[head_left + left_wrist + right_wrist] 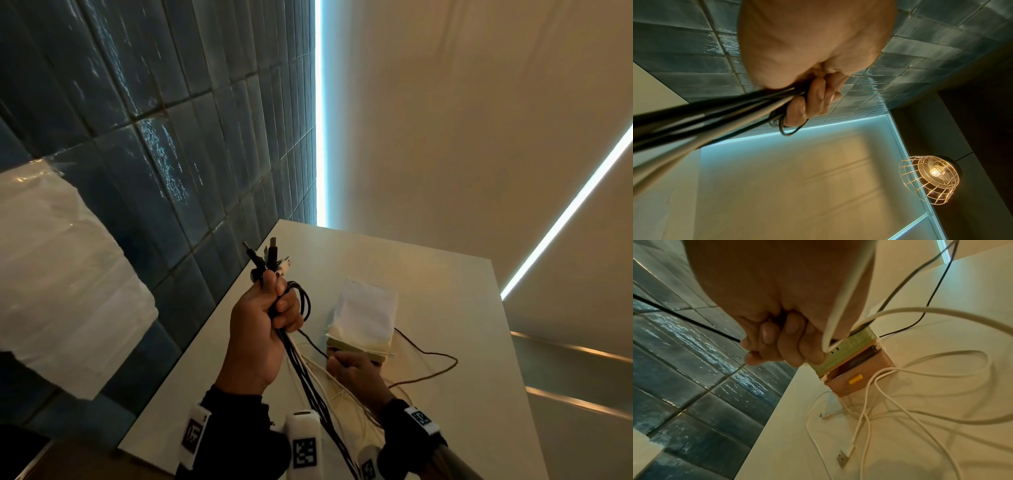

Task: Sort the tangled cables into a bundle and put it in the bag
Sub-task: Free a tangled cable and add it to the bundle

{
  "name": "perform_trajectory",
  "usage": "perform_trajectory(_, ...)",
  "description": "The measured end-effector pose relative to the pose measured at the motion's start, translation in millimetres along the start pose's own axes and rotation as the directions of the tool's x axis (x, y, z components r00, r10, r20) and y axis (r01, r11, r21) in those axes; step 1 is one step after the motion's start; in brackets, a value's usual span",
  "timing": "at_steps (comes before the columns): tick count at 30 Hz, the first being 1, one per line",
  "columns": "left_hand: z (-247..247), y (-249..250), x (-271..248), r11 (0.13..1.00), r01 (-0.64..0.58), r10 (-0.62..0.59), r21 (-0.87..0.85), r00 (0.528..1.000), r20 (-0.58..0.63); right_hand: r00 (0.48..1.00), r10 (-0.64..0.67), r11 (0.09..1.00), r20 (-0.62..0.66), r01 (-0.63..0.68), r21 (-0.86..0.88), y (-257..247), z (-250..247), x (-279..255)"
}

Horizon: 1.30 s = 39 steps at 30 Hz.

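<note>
My left hand [274, 315] is raised above the table and grips a bundle of black and white cables [301, 373]. Their plug ends [270, 260] stick up out of the fist. In the left wrist view the fingers [813, 100] curl round the black strands [725, 112]. Lower and to the right, my right hand [346, 366] pinches a thin black cable [428, 354] that trails in a loop over the table. The right wrist view has that hand [772, 344] closed on the thin cable [684, 316]. A white cloth bag [366, 311] lies just beyond the right hand.
The bag rests on a green and orange box [855, 366] on the white table [445, 428]. Loose white cables [869, 415] and a USB plug [842, 457] lie near me. A blue tiled wall [171, 154] borders the table's left edge. A plastic-wrapped white object [61, 274] stands at left.
</note>
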State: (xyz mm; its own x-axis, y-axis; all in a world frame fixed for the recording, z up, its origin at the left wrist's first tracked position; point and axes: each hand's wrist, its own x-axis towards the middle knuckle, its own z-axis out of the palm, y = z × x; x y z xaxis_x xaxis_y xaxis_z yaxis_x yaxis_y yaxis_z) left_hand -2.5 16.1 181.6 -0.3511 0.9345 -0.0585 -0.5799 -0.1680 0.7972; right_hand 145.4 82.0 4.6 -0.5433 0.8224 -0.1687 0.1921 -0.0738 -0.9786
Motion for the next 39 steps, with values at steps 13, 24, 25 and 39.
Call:
perform_trajectory(13,-5.3,-3.8,6.1,0.996,0.014,-0.005,0.086,0.994,-0.110,0.910,0.246,0.969,-0.333,-0.244,0.051,7.8,-25.8,0.3)
perform_trajectory(24,4.9,-25.2,13.7,0.974,0.164,-0.128,0.154,0.967,-0.219,0.977,-0.213,0.897,0.014,0.190,0.400,-114.0,-10.1,-24.7)
perform_trajectory(25,5.4,-24.8,13.4,0.975,0.174,-0.144,0.136,0.968,-0.207,0.977,-0.206,0.898,0.048,0.170,0.405,-112.6,-9.2,-25.7)
perform_trajectory(39,2.8,-8.7,10.3,0.993,0.046,-0.053,-0.110,0.997,-0.055,0.997,0.050,0.984,0.054,-0.058,0.169,-30.3,-14.5,-17.0)
